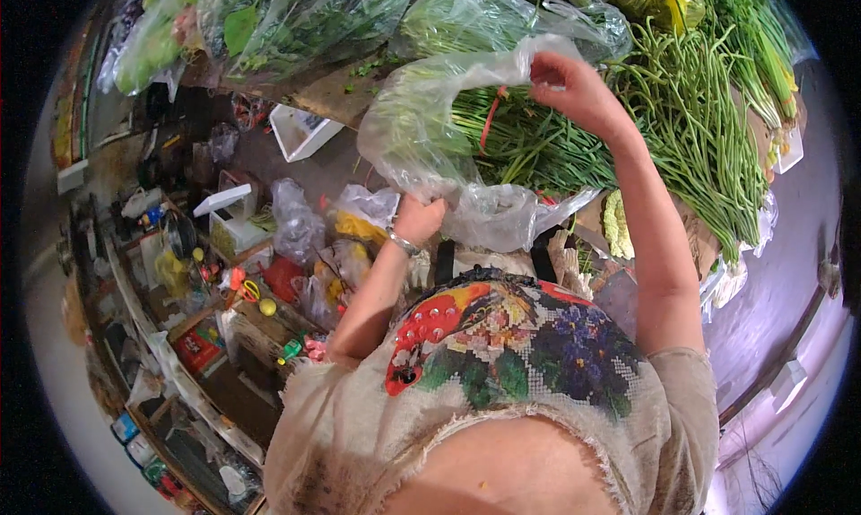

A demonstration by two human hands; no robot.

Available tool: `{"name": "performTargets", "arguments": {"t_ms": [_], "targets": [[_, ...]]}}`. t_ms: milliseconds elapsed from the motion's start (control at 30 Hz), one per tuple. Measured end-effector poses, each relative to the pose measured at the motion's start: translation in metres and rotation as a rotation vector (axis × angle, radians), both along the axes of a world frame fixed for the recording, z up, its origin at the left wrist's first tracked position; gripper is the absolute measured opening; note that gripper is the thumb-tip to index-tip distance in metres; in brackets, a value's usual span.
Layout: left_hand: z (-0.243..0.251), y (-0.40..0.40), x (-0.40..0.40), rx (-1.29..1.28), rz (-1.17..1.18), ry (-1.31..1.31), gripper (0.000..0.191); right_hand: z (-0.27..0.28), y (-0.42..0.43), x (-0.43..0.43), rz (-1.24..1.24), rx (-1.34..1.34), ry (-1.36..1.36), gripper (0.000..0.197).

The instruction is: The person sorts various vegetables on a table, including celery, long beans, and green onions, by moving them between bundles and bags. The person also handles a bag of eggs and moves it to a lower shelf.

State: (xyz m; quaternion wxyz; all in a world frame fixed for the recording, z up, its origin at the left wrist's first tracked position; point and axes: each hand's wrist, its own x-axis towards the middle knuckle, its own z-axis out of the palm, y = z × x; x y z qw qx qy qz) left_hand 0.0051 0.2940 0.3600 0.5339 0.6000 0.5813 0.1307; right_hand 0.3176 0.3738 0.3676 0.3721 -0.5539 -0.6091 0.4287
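A clear plastic bag (pixel 397 125) lies partly over a bundle of long-stemmed leafy greens (pixel 538 145), which a red tie (pixel 492 121) binds. The greens' stem ends are inside the bag, and their dark leaves stick out to the right. My left hand (pixel 420 217) grips the bag's near edge in a fist. At the far side, my right hand (pixel 572 91) pinches the opposite rim of the bag, holding its mouth stretched around the bundle. A loose fold of the plastic (pixel 498 215) hangs towards my body.
Yardlong beans (pixel 693 125) are heaped at the right, with spring onions (pixel 753 44) beyond. Bagged greens (pixel 303 17) line the far side. A white foam box (pixel 306 131) stands below the table edge. Scissors (pixel 251 290) and plastic bags (pixel 296 219) clutter the left.
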Motion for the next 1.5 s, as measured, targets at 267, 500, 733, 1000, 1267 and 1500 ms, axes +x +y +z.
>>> {"name": "performTargets", "arguments": {"t_ms": [267,500,733,1000,1267,1500], "targets": [[-0.02,-0.004,-0.005,0.108,-0.071,0.06,0.033,0.019,-0.022,-0.064,0.215,-0.163,-0.629,0.088],[-0.023,-0.004,-0.006,-0.03,0.099,-0.038,0.029,0.013,-0.028,-0.062,0.139,0.06,-0.658,0.058],[-0.016,-0.01,-0.003,-0.228,0.517,-0.467,0.015,0.053,-0.037,-0.03,0.21,0.068,-0.607,0.04],[-0.045,-0.009,-0.038,0.067,0.136,-0.309,0.021,0.116,-0.058,0.048,0.097,-0.28,-0.164,0.058],[-0.051,-0.002,-0.034,-0.193,0.197,-0.335,0.019,0.191,-0.073,0.135,-0.259,-0.028,0.141,0.083],[-0.046,-0.005,-0.018,-0.354,0.603,-0.563,0.016,0.187,0.053,0.065,-0.14,0.338,-0.512,0.039]]}}
